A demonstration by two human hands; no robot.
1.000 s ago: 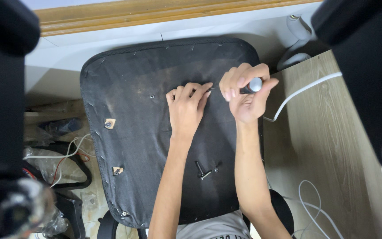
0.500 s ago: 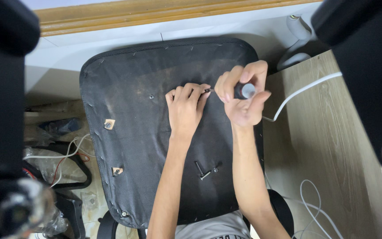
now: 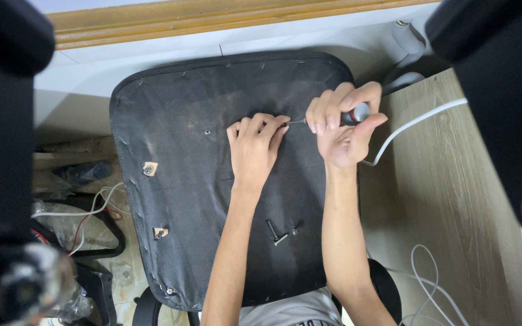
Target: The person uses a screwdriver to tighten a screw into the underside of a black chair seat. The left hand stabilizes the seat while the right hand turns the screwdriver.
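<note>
Right hand (image 3: 345,130), screwdriver (image 3: 333,119) farther right.

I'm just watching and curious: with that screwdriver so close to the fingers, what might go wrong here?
The screwdriver tip sits right beside the left hand fingertips, so a slip by the right hand could jab them. The loose bolts lying on the tilted black seat underside might roll off and get lost.

black seat underside (image 3: 200,181); white cable (image 3: 418,121); pale wood-grain desk (image 3: 448,199); silver-capped screwdriver (image 3: 351,116).
</note>
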